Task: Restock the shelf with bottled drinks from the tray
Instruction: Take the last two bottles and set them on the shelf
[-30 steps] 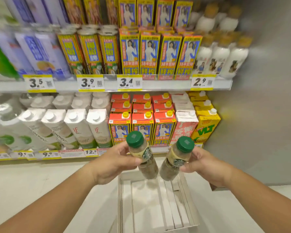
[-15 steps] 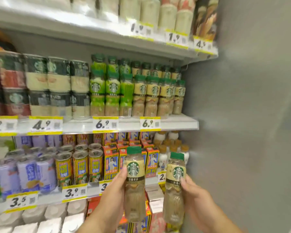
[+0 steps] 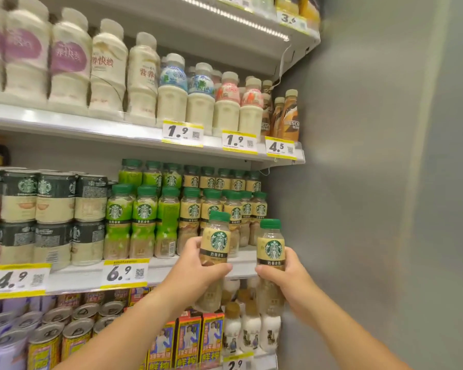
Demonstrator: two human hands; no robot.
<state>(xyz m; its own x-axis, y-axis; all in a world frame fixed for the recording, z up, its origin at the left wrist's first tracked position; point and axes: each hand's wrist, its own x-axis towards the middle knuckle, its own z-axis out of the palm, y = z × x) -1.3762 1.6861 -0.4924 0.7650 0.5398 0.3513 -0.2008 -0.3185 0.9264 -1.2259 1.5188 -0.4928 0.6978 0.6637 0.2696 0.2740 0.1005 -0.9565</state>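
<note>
While the left hand (image 3: pixel 198 271) is wrapped tight round one clear plastic coffee bottle (image 3: pixel 215 252) and the right hand (image 3: pixel 286 276) grips a second bottle (image 3: pixel 270 252), both round green-capped ones sit upright just in front of the shelf (image 3: pixel 166 268) of matching beige-label bottles (image 3: pixel 225 212). They've come up higher than half a second ago, closer to that row.

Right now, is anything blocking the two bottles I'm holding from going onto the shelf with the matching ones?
Yes. The beige-label bottles already fill that shelf right to its front edge behind both held bottles, stacked two high. No open slot shows; only the edge strip is bare.
</note>
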